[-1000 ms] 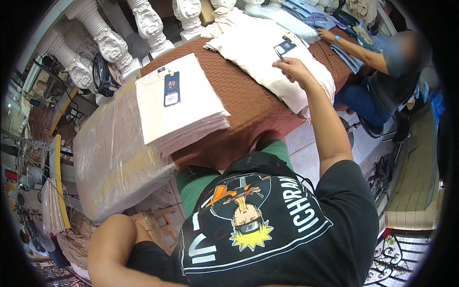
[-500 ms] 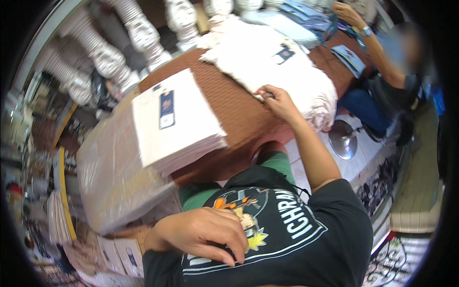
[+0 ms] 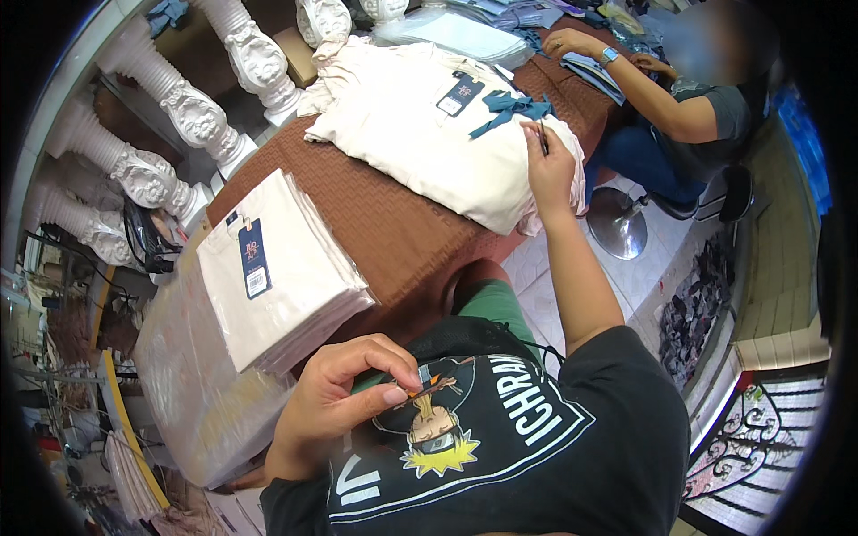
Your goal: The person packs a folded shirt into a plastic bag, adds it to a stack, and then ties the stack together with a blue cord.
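My right hand point(image 3: 554, 170) is closed around a slim dark pointed tool point(image 3: 542, 139), its exact kind unclear. It rests over the right end of a pile of cream garments point(image 3: 393, 129), beside a crumpled dark-blue cloth strip point(image 3: 514, 109). A navy hang tag point(image 3: 460, 94) lies on that pile. Close to my chest, my left hand point(image 3: 335, 393) pinches thumb against forefinger; a thin brownish thing point(image 3: 433, 387) shows at the fingertips, hard to tell from my shirt's print. Left of centre sits a neat stack of cream garments in clear plastic point(image 3: 286, 277), with another navy tag point(image 3: 254, 259) on top.
A brown cloth point(image 3: 357, 201) covers the table. At its left end lies a large plastic-wrapped bundle point(image 3: 192, 357). White balusters point(image 3: 192, 107) line the far side. A co-worker point(image 3: 688, 116) sits at right, handling folded blue garments point(image 3: 594, 76); a round metal stool base point(image 3: 617, 223) stands nearby.
My right hand has moved right over the pile, where the blue strip now shows. The left hand has turned from hanging loosely to a thumb-and-finger pinch. The view has shifted; the co-worker's hand is lower.
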`<state>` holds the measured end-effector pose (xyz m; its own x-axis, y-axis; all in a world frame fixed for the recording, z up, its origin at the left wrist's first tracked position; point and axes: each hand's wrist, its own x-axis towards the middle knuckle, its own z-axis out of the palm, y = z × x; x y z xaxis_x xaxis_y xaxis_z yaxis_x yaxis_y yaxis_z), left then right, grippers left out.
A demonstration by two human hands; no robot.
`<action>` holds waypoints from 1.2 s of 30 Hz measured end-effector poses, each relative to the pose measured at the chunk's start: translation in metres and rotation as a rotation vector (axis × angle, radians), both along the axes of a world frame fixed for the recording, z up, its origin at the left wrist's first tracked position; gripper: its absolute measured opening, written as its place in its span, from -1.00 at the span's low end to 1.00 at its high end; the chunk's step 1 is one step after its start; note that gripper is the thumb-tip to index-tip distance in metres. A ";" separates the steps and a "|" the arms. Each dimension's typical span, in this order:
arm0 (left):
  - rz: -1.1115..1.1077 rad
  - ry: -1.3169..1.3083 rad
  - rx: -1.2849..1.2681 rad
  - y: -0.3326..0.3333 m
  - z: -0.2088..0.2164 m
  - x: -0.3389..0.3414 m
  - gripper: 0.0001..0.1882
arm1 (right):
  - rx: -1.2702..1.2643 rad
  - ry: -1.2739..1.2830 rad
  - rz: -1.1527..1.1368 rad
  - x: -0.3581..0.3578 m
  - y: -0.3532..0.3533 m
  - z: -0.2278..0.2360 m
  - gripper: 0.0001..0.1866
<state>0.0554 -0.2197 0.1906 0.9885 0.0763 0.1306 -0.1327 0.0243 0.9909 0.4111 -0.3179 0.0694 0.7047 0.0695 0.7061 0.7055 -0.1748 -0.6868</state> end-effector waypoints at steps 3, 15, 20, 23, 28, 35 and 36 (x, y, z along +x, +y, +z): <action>0.010 0.033 -0.032 0.001 -0.001 0.004 -0.91 | -0.302 -0.056 -0.014 0.030 0.009 0.000 -0.80; 0.337 -0.224 0.398 0.046 0.034 0.005 -0.85 | -0.414 -0.044 0.624 -0.003 0.062 0.145 -0.69; 0.510 -0.293 0.531 0.020 0.102 0.068 -0.65 | -0.200 -0.186 1.111 -0.124 0.054 0.249 -0.82; 0.455 -0.199 0.503 0.000 0.118 0.075 -0.67 | -0.170 -0.273 1.020 -0.154 0.036 0.273 -0.78; 0.174 -0.292 0.170 0.095 0.098 0.025 -0.68 | -0.274 -0.091 1.065 -0.159 -0.005 0.283 -0.74; 0.509 -0.157 0.361 0.119 0.115 -0.138 -0.71 | -0.572 0.390 0.821 -0.047 0.127 0.107 -0.67; 0.523 -0.145 0.380 0.123 0.115 -0.145 -0.72 | -0.669 0.507 0.716 -0.030 0.140 0.063 -0.66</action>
<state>-0.0899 -0.0968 0.3053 0.8041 0.4635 0.3723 -0.1652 -0.4274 0.8888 0.3813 -0.1777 0.1326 0.5457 0.8379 0.0143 0.4554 -0.2822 -0.8444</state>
